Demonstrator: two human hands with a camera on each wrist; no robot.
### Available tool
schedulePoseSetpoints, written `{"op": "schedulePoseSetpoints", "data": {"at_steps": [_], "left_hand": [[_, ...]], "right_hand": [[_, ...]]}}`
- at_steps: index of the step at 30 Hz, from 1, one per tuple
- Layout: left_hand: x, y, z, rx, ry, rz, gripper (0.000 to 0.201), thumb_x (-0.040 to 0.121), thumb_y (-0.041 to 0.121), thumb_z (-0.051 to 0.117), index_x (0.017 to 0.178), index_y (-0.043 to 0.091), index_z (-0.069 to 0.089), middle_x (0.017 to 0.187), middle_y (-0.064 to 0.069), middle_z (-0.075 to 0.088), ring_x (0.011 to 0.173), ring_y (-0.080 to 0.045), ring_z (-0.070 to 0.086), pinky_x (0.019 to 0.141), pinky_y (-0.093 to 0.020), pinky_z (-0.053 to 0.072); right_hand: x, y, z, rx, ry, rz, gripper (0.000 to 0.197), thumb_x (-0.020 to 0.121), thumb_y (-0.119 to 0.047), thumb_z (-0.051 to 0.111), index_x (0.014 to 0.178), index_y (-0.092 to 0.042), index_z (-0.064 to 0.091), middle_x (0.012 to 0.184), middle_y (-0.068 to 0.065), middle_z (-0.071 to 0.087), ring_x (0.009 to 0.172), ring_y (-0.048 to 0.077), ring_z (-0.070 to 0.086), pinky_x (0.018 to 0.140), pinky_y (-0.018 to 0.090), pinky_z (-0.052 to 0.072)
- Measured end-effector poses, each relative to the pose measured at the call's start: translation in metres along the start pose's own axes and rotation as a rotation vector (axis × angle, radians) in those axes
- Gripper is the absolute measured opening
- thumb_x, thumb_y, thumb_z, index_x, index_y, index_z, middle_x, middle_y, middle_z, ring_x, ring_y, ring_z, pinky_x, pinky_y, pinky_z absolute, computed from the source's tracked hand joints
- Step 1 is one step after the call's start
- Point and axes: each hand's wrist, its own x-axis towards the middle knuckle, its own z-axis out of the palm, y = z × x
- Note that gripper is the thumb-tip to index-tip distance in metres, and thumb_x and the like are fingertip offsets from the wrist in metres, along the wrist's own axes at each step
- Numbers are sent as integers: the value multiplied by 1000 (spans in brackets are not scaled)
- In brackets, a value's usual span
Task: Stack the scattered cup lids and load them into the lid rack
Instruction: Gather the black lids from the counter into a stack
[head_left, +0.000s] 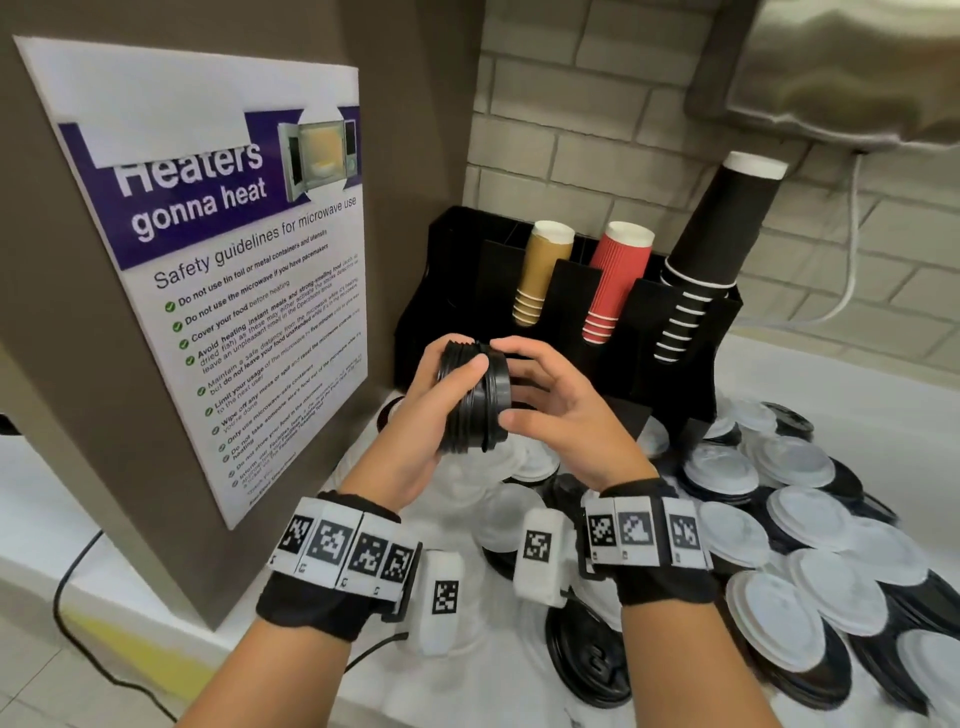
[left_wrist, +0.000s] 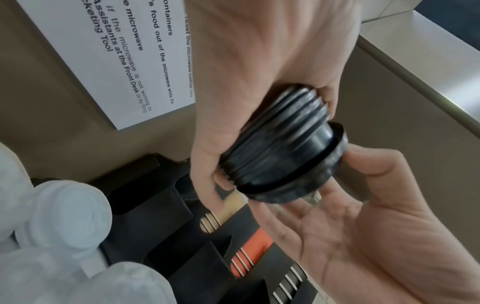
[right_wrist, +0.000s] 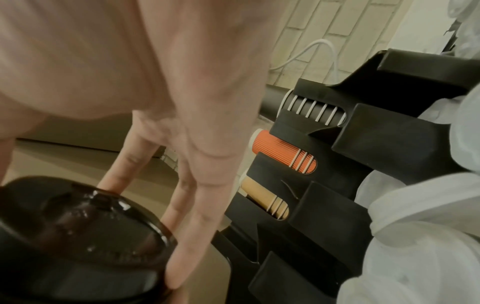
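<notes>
A sideways stack of black cup lids (head_left: 475, 415) is gripped in my left hand (head_left: 452, 384), thumb across its ridged rims. My right hand (head_left: 514, 382) spans the end lid, index finger on the top rim and thumb on the bottom. The left wrist view shows the stack (left_wrist: 280, 148) between both hands; in the right wrist view the end lid (right_wrist: 78, 236) lies under nearly straight fingers. Just behind the hands stands the black rack (head_left: 649, 332). Loose white lids (head_left: 795, 462) and black lids (head_left: 592, 660) cover the counter to the right and below.
The rack holds tan cups (head_left: 543, 265), red cups (head_left: 615, 275) and tall black cups (head_left: 722, 223). A brown panel with a microwave poster (head_left: 218, 270) walls off the left. A metal unit (head_left: 857, 67) hangs at the upper right. A black cable (head_left: 78, 597) trails at the lower left.
</notes>
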Motion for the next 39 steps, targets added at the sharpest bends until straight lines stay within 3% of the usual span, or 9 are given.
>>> {"op": "schedulePoseSetpoints", "data": {"at_steps": [7,12,16,18,21,27,32,37,39], "left_hand": [[-5,-1,6,-4,26,25,48,80,48,58,122,28,49,113,-5,59,90,-16,63,60,-29,52],[-8,-3,1,5,10,21,46,76,42,66,119,33,52,111,-3,63,92,-15,65,68,-33,54],[-5,5,-9,22,119,89,43,70,29,70,111,33,56,92,4,67,81,-9,66,62,-29,52],[-2,15,-14,52,194,143,40,68,30,71,105,37,56,89,6,62,77,-9,63,59,-29,49],[1,31,-21,56,233,197,43,61,34,74,99,39,55,92,3,59,83,-17,60,66,-36,51],[5,43,-26,84,244,203,35,66,31,71,94,45,57,95,6,61,89,-18,64,68,-36,54],[7,44,-25,85,242,191,37,62,32,72,93,46,57,96,6,60,82,-17,65,61,-35,55],[8,42,-32,98,242,188,43,66,27,70,105,38,55,86,12,63,77,-12,66,60,-34,55],[7,42,-33,98,246,196,41,67,27,70,104,37,55,81,15,64,76,-9,65,59,-30,53]], "right_hand": [[-7,-4,11,-18,44,-36,57,73,-9,74,122,-33,57,122,6,60,113,22,60,95,45,52],[-7,-4,14,-11,17,-42,58,75,-11,75,124,-34,57,124,4,59,114,19,60,93,37,53],[11,-7,16,-2,-59,6,41,94,-20,58,131,-36,51,125,-2,60,116,13,60,94,27,51],[31,-5,14,-133,-19,110,34,101,-30,45,134,-34,47,125,-2,59,116,12,57,96,26,48],[65,6,12,-573,-76,244,37,99,-25,50,135,-17,51,126,1,58,116,13,52,95,20,38],[112,54,47,-1198,-602,451,75,87,-37,64,150,-29,24,150,10,30,133,31,39,105,40,41],[139,83,65,-1364,-699,452,94,83,-31,71,153,-33,9,154,17,15,141,40,19,111,53,29],[144,94,73,-1351,-614,337,81,79,-26,77,147,-24,34,147,17,36,132,38,41,107,49,38],[146,84,69,-1372,-631,338,81,80,-30,76,147,-23,33,148,16,35,132,36,40,107,47,38]]}}
